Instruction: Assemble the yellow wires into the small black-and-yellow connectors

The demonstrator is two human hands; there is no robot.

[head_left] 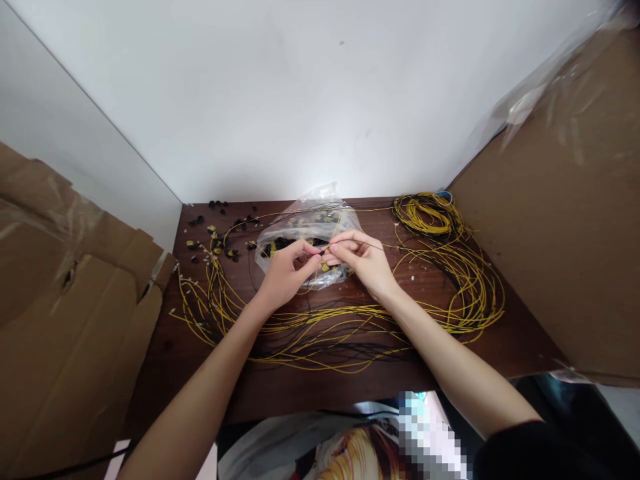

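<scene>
Over an open clear plastic bag (305,232) of small black and yellow parts, my two hands meet at the fingertips. My left hand (290,270) pinches a small dark piece, too small to make out fully. Between thumb and fingers of my right hand (363,261) is a thin wire, which runs off to the right. Long yellow and black wires (320,320) lie across the dark wooden table (300,393) below the hands and curve up on the right side. Their pale-tipped ends fan out at the left.
A coiled wire bundle (425,215) sits at the back right. Small black and yellow parts (215,240) are scattered at the back left. Cardboard (75,320) stands on the left and a cardboard sheet (560,200) on the right. Behind is a white wall (300,100).
</scene>
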